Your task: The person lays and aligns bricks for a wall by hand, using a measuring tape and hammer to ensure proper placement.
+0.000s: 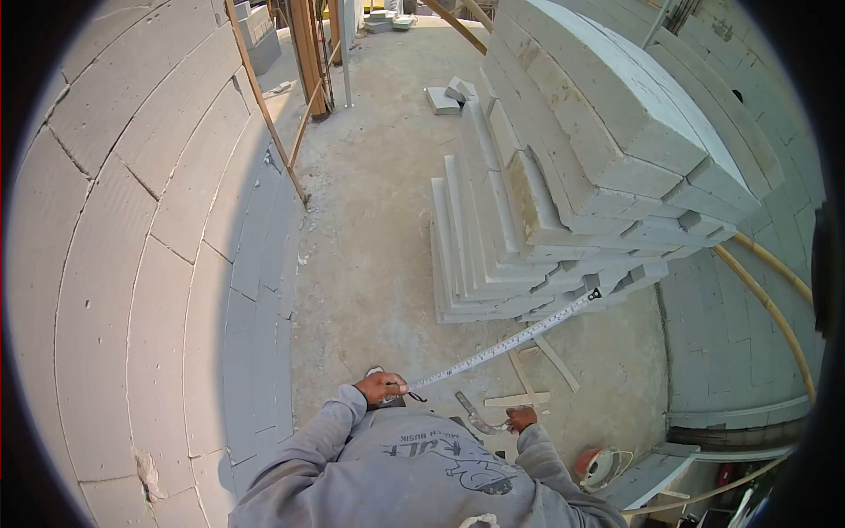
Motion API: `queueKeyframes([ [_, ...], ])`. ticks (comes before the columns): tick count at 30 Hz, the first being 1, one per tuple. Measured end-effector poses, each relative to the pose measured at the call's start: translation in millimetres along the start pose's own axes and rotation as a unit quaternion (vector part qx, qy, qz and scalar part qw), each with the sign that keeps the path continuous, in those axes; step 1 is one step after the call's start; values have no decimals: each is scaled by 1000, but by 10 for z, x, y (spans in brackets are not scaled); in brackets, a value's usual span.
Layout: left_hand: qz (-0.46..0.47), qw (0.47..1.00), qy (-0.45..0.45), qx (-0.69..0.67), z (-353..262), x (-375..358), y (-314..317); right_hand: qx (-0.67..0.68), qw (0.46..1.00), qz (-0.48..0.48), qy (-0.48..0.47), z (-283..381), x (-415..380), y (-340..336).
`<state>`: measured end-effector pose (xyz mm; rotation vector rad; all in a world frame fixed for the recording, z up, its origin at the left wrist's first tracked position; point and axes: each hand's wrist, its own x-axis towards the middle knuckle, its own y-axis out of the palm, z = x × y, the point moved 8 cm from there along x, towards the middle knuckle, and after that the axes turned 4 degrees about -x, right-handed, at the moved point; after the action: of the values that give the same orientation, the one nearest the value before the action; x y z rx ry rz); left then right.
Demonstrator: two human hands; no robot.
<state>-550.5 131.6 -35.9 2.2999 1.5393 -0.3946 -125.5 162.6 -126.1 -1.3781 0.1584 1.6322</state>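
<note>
My left hand (381, 387) is closed around a tape measure, low in the middle of the head view. From it the white tape blade (502, 348) runs out up and to the right, its dark end in front of the stacked pale blocks (607, 185). My right hand (521, 419), near my body at the right, is closed on the end of a curved grey tool (476, 415). The tool's full shape is hard to make out. Thin wooden strips (528, 374) lie on the floor beyond that hand.
A block wall (132, 290) rises close on the left. Wooden posts (310, 62) stand ahead at the left. Loose block pieces (444, 101) lie beside the stack. A red bucket (600, 466) is at the lower right, with bamboo poles (770, 308) farther right.
</note>
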Motion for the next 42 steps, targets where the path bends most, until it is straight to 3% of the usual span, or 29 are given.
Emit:
queueKeyframes([
  [4,-82,993,-63,-49,242,-194,-1224,-30,997,30,-61,741,218,438],
  [6,-196,978,-69,-32,209,-338,-1898,-62,994,-4,-86,1583,-9,533],
  [7,-196,978,-70,-30,182,-385,-2142,-79,992,-18,-95,1858,-47,579],
  [9,-285,952,-112,25,167,-493,-2696,-99,990,-19,-99,2146,227,718],
  [10,-313,938,-144,32,10,-563,-2865,-46,994,9,-98,2353,320,795],
  [12,-330,929,-165,30,309,-442,-3259,24,996,31,-80,2756,505,857],
  [16,-378,911,-165,-9,333,-169,-3627,2,997,52,-60,3361,1091,876],
  [20,-375,909,-170,-62,409,255,-3901,-223,968,111,-39,4132,1835,1039],
  [21,-370,912,-172,-32,285,394,-4054,-298,943,135,-67,4523,2081,1097],
  [22,-365,915,-173,3,85,533,-4279,-399,890,134,-174,4843,2468,1255],
  [24,-373,910,-178,17,-321,680,-4713,-385,902,130,-143,5888,2589,1211],
  [26,-384,906,-180,4,-706,1003,-5249,-233,956,55,-169,7064,2551,1036],
  [29,-402,899,-148,88,-1167,1471,-6160,-203,941,14,-272,8549,2570,883],
  [32,-414,903,-111,21,-1546,2054,-6854,-220,932,5,-289,9591,2518,689],
  [35,-393,913,-109,-12,-1703,2748,-7418,-162,952,47,-257,9950,3018,670],
  [37,-376,918,-119,-43,-1809,3267,-7793,-161,960,8,-229,9846,3717,673],
  [39,-363,927,-73,-63,-1993,3745,-8211,-250,956,-7,-151,9679,4060,510],
  [40,-357,933,-40,25,-1974,4029,-8525,-385,895,-14,-224,9461,4449,524],
  [41,-348,933,-60,73,-2107,4262,-8820,-516,807,-9,-287,9228,4763,533],
  [42,-336,930,-88,118,-2241,4477,-9108,-528,805,6,-271,9216,4725,388],
])
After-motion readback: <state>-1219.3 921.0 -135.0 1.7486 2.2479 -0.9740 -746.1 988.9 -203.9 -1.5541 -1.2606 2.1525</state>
